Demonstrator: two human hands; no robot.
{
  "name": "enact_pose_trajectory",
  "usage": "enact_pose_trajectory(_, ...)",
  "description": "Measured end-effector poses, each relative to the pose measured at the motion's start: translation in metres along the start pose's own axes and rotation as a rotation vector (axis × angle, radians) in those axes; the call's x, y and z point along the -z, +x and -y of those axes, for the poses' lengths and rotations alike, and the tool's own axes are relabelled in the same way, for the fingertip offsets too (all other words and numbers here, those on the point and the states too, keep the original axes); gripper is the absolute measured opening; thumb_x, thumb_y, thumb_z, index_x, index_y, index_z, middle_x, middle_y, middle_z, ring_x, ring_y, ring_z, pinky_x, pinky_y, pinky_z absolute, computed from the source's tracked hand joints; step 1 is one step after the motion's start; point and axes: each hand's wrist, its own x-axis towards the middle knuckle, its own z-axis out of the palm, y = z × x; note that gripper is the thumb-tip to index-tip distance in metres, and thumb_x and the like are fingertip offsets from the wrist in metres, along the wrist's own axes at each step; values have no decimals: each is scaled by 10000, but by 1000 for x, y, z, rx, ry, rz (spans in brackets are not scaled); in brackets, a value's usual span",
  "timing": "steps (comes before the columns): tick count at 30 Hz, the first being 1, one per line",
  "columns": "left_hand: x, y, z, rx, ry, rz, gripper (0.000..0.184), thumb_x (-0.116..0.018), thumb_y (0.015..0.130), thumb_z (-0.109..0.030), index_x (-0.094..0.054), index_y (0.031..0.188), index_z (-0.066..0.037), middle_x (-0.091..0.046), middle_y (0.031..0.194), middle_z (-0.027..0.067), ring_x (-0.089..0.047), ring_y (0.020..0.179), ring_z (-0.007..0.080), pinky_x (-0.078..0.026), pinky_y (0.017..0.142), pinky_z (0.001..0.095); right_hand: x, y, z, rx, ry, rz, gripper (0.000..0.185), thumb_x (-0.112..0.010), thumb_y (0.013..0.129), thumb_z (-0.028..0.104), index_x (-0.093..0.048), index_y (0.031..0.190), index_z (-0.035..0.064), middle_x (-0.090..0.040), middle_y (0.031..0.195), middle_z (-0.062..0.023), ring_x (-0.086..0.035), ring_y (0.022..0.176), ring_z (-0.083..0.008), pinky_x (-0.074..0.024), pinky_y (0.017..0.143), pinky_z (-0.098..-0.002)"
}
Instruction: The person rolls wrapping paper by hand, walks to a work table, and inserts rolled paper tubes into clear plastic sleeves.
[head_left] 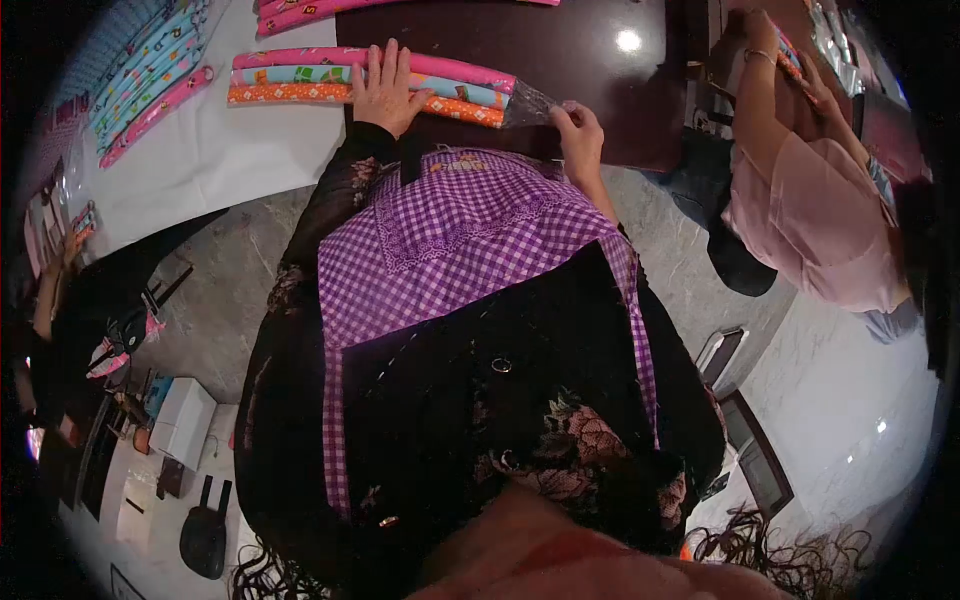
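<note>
Three patterned rolls lie side by side before me: a pink roll [465, 71], a light blue roll [455, 91] and an orange roll [290, 94]. A clear plastic bag [528, 105] extends past their right end. My left hand [388, 95] rests flat across the rolls with its fingers spread. At the right, my right hand [580, 138] pinches the loose end of the bag between thumb and fingers. Whether the rolls are paper or cloth I cannot tell. Below my hands hangs a purple checked apron [470, 225].
The dark brown table [590, 80] adjoins a white-covered surface [245, 165] on the left. More pink rolls [390, 10] lie farther back, and several blue patterned rolls [150, 80] at left. Another person in a pink top [810, 220] handles a roll at right; someone's hand [75, 240] is at far left.
</note>
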Motion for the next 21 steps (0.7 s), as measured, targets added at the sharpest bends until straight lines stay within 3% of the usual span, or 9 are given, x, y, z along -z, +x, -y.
enact_pose_trajectory(5,-4,-1,2,-8,23,-8,769,-495,856,-584,-341,1414,-78,-248,1506,108,-224,1378,352,-197,1061,591,5,8,4,-214,538,245,118,-679,830,114,-587,814,41,-531,699,29,-478,600,-54,-373,529,-211)
enact_pose_trajectory(9,-8,-1,3,-29,-33,-87,772,-511,846,-577,-347,1411,-78,-254,1503,105,-220,1379,351,-198,1058,595,12,15,6,-203,488,250,138,-673,837,122,-558,786,66,-485,670,50,-417,542,-30,-329,470,-207)
enact_pose_trajectory(11,-8,0,3,-18,-13,-56,773,-514,845,-578,-348,1410,-77,-254,1503,105,-219,1379,350,-199,1058,596,20,25,-8,-59,398,274,132,-671,842,127,-562,802,63,-494,662,43,-419,517,-33,-328,444,-213)
enact_pose_trajectory(13,-7,-2,2,-9,5,-21,775,-517,843,-578,-349,1410,-77,-255,1503,104,-219,1378,349,-200,1057,596,39,28,1,-129,394,337,127,-664,849,131,-567,825,53,-510,673,25,-446,528,-55,-353,457,-231)
enact_pose_trajectory(16,-9,0,3,-2,7,-12,778,-521,839,-580,-352,1407,-75,-258,1501,102,-225,1377,345,-204,1054,596,55,34,-4,-116,803,251,148,-641,877,176,-578,895,44,-493,662,13,-429,520,-71,-358,465,-243)
enact_pose_trajectory(19,-11,-2,3,-15,11,-39,778,-524,840,-577,-351,1407,-73,-255,1503,101,-218,1380,341,-202,1054,597,62,29,-11,-195,645,136,189,-648,876,210,-572,915,41,-491,676,8,-431,528,-70,-363,464,-247)
enact_pose_trajectory(21,-11,-1,3,-3,4,-24,775,-517,845,-573,-343,1413,-76,-246,1507,99,-206,1386,337,-191,1059,594,57,18,-14,-162,296,105,255,-681,851,237,-569,927,21,-524,740,-11,-490,645,-100,-422,578,-272)
